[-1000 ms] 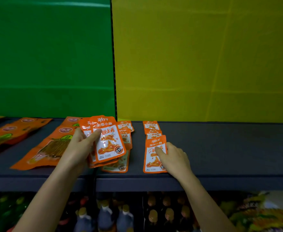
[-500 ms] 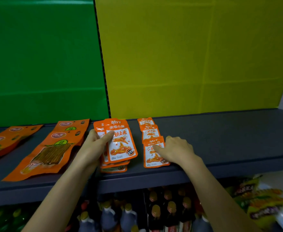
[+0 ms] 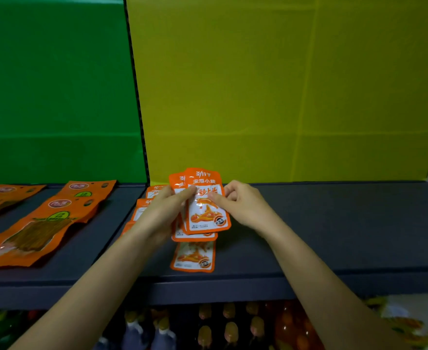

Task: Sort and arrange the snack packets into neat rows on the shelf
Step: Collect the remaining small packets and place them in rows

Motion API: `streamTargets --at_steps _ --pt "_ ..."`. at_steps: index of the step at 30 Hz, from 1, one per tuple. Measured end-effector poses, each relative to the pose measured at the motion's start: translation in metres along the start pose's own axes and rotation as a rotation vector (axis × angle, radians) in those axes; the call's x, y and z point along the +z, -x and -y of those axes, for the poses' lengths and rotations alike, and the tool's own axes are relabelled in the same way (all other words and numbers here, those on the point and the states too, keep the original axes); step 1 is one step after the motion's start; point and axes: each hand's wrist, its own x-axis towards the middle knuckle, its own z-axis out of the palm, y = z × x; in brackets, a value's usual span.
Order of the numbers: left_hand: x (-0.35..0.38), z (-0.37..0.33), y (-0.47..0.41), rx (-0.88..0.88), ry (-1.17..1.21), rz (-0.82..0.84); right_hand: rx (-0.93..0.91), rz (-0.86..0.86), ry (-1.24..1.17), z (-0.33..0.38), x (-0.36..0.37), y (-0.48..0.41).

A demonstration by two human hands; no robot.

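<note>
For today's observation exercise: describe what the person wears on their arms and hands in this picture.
The left hand and right hand are bare: no gloves, rings or watch show. Both forearms are bare too, with no sleeve in view.

The left forearm [image 3: 101,279] and right forearm [image 3: 306,271] converge over the shelf's [image 3: 334,236] front edge. The left hand [image 3: 163,214] grips a fan of snack packets [image 3: 195,236], thumb across the front. The right hand [image 3: 244,205], fingers curled, pinches the front packet [image 3: 207,213] at its right edge.

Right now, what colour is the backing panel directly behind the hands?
The backing panel is plain yellow, clearest in the head view.
</note>
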Motion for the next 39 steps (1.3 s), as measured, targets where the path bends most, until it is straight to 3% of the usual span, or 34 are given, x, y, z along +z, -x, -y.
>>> streamTargets --at_steps 4,8,13,21,29,32,36,39 --pt "0.011 0.0 -0.017 0.0 -0.046 -0.033 -0.033 0.033 -0.328 -0.021 -0.018 -0.025" --pt "0.0 -0.01 -0.03 0.026 -0.091 -0.125 0.064 -0.146 -0.411 -0.05 -0.033 -0.067" --pt "-0.02 -0.019 -0.04 -0.014 -0.149 -0.199 0.26 -0.214 -0.038 -0.096 -0.033 -0.098" --pt "-0.025 -0.02 -0.049 -0.049 -0.2 -0.168 0.277 -0.126 0.405 -0.118 -0.017 -0.12" --pt "-0.008 -0.01 -0.055 -0.07 -0.186 -0.129 0.235 -0.221 0.507 -0.125 -0.012 -0.125" --pt "0.005 -0.007 -0.051 -0.075 -0.183 -0.132 0.174 -0.287 0.296 -0.107 -0.023 -0.117" --pt "0.031 0.0 -0.041 -0.051 -0.147 -0.117 0.057 0.03 -0.16 -0.067 -0.037 -0.082" --pt "0.058 0.011 -0.034 0.008 -0.07 -0.05 -0.017 0.139 -0.098 -0.066 -0.039 -0.05"
